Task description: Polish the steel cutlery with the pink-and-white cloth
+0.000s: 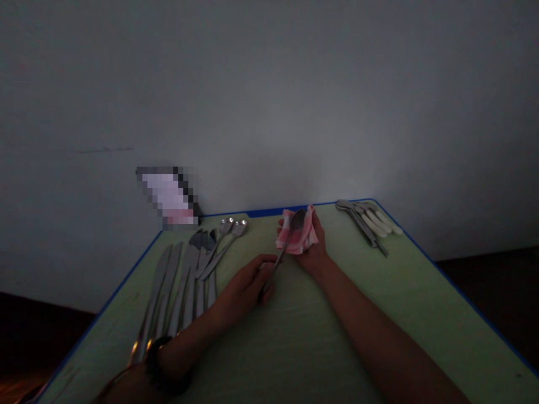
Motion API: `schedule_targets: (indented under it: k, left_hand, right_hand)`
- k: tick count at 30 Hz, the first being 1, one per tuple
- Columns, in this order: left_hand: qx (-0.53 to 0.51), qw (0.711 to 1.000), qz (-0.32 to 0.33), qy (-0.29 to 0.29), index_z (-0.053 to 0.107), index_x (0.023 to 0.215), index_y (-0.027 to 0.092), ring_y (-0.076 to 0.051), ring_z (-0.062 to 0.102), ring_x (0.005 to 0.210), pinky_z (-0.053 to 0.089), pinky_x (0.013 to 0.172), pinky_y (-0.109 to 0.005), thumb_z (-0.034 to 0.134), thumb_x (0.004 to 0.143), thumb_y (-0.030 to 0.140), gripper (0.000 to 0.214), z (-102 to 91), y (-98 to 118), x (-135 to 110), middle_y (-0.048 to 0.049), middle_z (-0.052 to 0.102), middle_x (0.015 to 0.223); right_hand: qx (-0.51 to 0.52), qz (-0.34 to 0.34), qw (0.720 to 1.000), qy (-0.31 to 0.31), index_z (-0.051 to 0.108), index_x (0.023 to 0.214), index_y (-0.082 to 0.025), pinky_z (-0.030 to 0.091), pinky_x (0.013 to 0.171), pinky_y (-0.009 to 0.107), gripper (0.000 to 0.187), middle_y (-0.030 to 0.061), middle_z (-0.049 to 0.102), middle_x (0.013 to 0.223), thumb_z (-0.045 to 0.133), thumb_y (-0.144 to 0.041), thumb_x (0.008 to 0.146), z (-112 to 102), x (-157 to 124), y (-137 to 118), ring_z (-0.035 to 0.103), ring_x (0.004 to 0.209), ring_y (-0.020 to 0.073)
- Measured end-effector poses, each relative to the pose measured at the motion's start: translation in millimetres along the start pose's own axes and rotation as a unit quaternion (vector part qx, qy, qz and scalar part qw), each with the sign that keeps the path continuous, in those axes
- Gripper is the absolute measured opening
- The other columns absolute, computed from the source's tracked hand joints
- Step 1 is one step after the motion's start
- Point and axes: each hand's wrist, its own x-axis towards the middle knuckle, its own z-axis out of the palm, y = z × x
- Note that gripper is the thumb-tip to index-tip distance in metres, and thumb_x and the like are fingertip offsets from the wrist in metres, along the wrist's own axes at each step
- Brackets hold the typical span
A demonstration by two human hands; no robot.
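My left hand [250, 280] is closed around the handle of a metal spoon [284, 247], which slants up and away to the right. The bowl of the spoon lies against a pink and white cloth [309, 240]. That cloth rests in my right hand [318, 252], whose fingers curl round it from behind and below. Both hands are over the middle of the table. Left of my left hand lie several knives [162, 280] and other long cutlery, partly covered by my left forearm. Two shiny spoons [225, 241] lie across them at their far end.
The light green table [379, 314] has a blue edge and stands against a grey wall [269, 101]. At its far right lies a group of metal cutlery [357, 221] with several white-handled pieces [381, 221]. A blurred-out screen [168, 196] leans at the far left corner.
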Motion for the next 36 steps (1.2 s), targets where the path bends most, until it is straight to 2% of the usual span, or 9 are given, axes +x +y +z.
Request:
schedule_targets:
  k: [9, 13, 16, 23, 29, 33, 36]
  left_hand:
    - [-0.010, 1.000, 0.013, -0.003, 0.046, 0.113, 0.017, -0.008, 0.036, 0.042, 0.028, 0.042, -0.017, 0.039, 0.089, 0.044, 0.037, 0.8, -1, 1, 0.0102, 0.039, 0.048]
    - [0.017, 1.000, -0.008, -0.019, 0.053, 0.095, 0.017, -0.007, 0.035, 0.039, 0.026, 0.040, -0.017, 0.044, 0.086, 0.043, 0.030, 0.2, 1, 0, 0.0098, 0.041, 0.045]
    - [0.022, 0.999, -0.033, -0.016, 0.052, 0.085, 0.017, -0.006, 0.034, 0.035, 0.024, 0.037, -0.017, 0.045, 0.085, 0.043, 0.027, -0.5, 1, -2, 0.0100, 0.042, 0.043]
    - [0.013, 0.999, -0.023, 0.040, 0.048, 0.072, 0.019, -0.008, 0.037, 0.034, 0.031, 0.039, -0.017, 0.039, 0.087, 0.044, 0.030, -2.6, 2, -4, 0.0092, 0.043, 0.039]
    - [0.051, 0.995, -0.014, 0.086, 0.044, 0.065, 0.020, -0.009, 0.039, 0.034, 0.032, 0.039, -0.019, 0.040, 0.086, 0.045, 0.033, -1.2, 6, -4, 0.0087, 0.043, 0.038]
    - [0.058, 0.993, -0.005, 0.101, 0.045, 0.067, 0.020, -0.009, 0.040, 0.033, 0.033, 0.040, -0.019, 0.040, 0.087, 0.044, 0.032, -0.6, 7, -4, 0.0089, 0.043, 0.038]
    - [0.057, 0.992, -0.001, 0.111, 0.045, 0.068, 0.020, -0.009, 0.040, 0.033, 0.032, 0.039, -0.019, 0.040, 0.088, 0.043, 0.030, -0.4, 6, -5, 0.0090, 0.043, 0.038]
  right_hand:
    - [0.006, 0.002, 1.000, 0.023, 0.064, 0.090, -0.013, 0.054, 0.064, 0.037, 0.053, 0.0090, 0.069, 0.071, 0.039, -0.059, 0.081, 3, -2, -1, 0.065, 0.061, 0.0194]
    - [0.008, 0.003, 1.000, 0.022, 0.063, 0.090, -0.012, 0.055, 0.064, 0.038, 0.054, 0.0093, 0.069, 0.070, 0.040, -0.059, 0.080, -2, 2, 1, 0.065, 0.061, 0.0204]
    - [0.017, 0.008, 1.000, 0.014, 0.063, 0.089, -0.012, 0.054, 0.062, 0.038, 0.053, 0.0095, 0.070, 0.071, 0.039, -0.058, 0.080, -4, 5, 1, 0.065, 0.059, 0.0200]
    - [0.059, 0.025, 0.996, 0.064, 0.064, 0.080, -0.018, 0.052, 0.055, 0.035, 0.043, 0.0050, 0.070, 0.068, 0.039, -0.054, 0.081, 3, 2, -3, 0.064, 0.054, 0.0178]
    - [0.075, -0.022, 0.997, 0.009, 0.064, 0.089, -0.020, 0.052, 0.064, 0.038, 0.044, 0.0063, 0.070, 0.081, 0.035, -0.052, 0.083, 4, 0, -4, 0.064, 0.069, 0.0196]
    - [0.078, -0.019, 0.995, -0.059, 0.061, 0.098, -0.019, 0.052, 0.071, 0.041, 0.049, 0.0066, 0.069, 0.090, 0.035, -0.057, 0.080, 4, -3, -6, 0.063, 0.081, 0.0219]
    - [0.080, -0.003, 0.994, -0.080, 0.061, 0.100, -0.019, 0.051, 0.075, 0.043, 0.051, 0.0065, 0.069, 0.087, 0.036, -0.058, 0.080, 4, -5, -7, 0.063, 0.084, 0.0231]
